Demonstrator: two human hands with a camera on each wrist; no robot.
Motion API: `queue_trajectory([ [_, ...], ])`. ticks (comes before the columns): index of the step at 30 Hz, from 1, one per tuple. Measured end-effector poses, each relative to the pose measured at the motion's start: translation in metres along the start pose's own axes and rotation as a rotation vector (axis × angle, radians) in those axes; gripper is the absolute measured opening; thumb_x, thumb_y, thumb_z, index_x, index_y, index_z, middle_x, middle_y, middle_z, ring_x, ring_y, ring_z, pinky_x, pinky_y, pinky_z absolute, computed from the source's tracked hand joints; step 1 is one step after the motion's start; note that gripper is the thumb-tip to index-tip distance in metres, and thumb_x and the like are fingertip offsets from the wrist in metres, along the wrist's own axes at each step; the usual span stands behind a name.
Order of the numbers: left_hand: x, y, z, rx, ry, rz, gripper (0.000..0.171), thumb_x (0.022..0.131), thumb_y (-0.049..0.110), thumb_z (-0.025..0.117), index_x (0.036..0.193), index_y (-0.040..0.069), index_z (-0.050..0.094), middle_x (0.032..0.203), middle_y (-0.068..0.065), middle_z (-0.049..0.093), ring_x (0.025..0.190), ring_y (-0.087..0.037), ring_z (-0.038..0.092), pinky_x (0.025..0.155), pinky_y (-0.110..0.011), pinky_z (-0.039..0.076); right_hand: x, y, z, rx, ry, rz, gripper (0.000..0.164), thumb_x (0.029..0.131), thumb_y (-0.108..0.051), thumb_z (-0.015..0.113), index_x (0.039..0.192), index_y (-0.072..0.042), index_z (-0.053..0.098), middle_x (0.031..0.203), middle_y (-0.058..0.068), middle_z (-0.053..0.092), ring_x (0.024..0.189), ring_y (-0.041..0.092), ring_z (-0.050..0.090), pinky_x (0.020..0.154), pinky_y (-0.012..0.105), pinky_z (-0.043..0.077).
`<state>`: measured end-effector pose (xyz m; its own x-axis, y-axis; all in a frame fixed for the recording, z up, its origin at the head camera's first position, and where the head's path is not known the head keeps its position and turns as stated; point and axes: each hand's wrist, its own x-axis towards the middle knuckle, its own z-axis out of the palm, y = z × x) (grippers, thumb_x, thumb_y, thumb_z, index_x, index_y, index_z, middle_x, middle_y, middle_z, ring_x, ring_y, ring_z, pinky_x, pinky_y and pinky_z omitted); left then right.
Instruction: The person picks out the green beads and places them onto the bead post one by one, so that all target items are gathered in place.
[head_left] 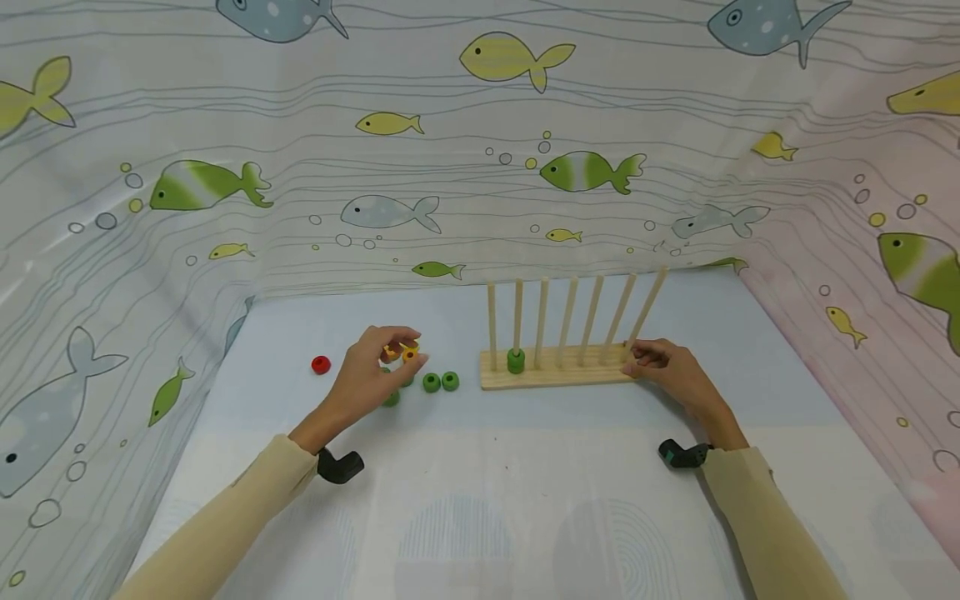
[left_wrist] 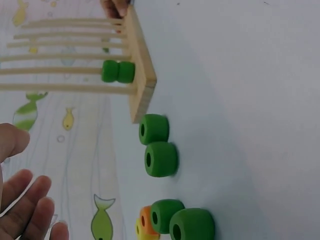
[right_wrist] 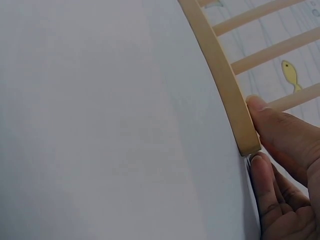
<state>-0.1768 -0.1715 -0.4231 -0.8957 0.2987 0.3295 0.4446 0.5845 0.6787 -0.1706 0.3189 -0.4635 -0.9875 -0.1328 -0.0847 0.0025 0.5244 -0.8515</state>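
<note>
A wooden peg stand has a flat base and a row of several upright pegs. Two green beads are stacked on its second peg from the left. At the stand's right end, my right hand pinches the base, thumb on top and fingers at the end edge. My left hand hovers over loose beads, thumb and fingers apart with nothing between them. Beneath and beside it lie several green beads, a yellow bead and an orange bead, partly hidden by the hand or other beads.
A red bead lies by itself left of the left hand. The white table meets a fish-printed cloth at the back and sides. Dark wrist cameras sit at both sleeves' cuffs.
</note>
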Motion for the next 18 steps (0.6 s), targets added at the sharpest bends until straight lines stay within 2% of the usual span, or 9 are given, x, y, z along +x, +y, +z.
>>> queue_trajectory([
  [9,-0.013,-0.01,-0.009,0.033,0.033,-0.014,0.036,0.093,0.026,0.079,0.124,0.01,0.068,0.108,-0.008,0.071,0.099,-0.018,0.058,0.077,-0.043,0.05,-0.001,-0.001,0.0,0.004,0.005,-0.009,0.058,0.095,-0.021,0.077,0.14,0.009,0.056,0.121,0.023,0.06,0.101,0.023,0.056,0.078,0.017,0.049],
  [14,-0.02,-0.016,-0.015,0.038,0.037,-0.038,0.037,0.095,0.029,0.076,0.125,0.01,0.067,0.112,-0.008,0.07,0.101,-0.019,0.056,0.079,-0.036,0.049,-0.001,-0.002,0.0,0.005,0.004,-0.008,0.057,0.096,-0.02,0.076,0.14,0.01,0.055,0.12,0.024,0.059,0.101,0.024,0.056,0.078,0.016,0.048],
  [18,-0.027,-0.022,-0.018,0.049,0.043,-0.061,0.038,0.096,0.029,0.076,0.127,0.011,0.067,0.115,-0.005,0.071,0.102,-0.017,0.056,0.079,-0.037,0.048,-0.001,-0.003,0.001,0.007,0.001,0.001,0.057,0.096,-0.019,0.076,0.14,0.01,0.055,0.122,0.025,0.059,0.102,0.025,0.055,0.079,0.016,0.047],
])
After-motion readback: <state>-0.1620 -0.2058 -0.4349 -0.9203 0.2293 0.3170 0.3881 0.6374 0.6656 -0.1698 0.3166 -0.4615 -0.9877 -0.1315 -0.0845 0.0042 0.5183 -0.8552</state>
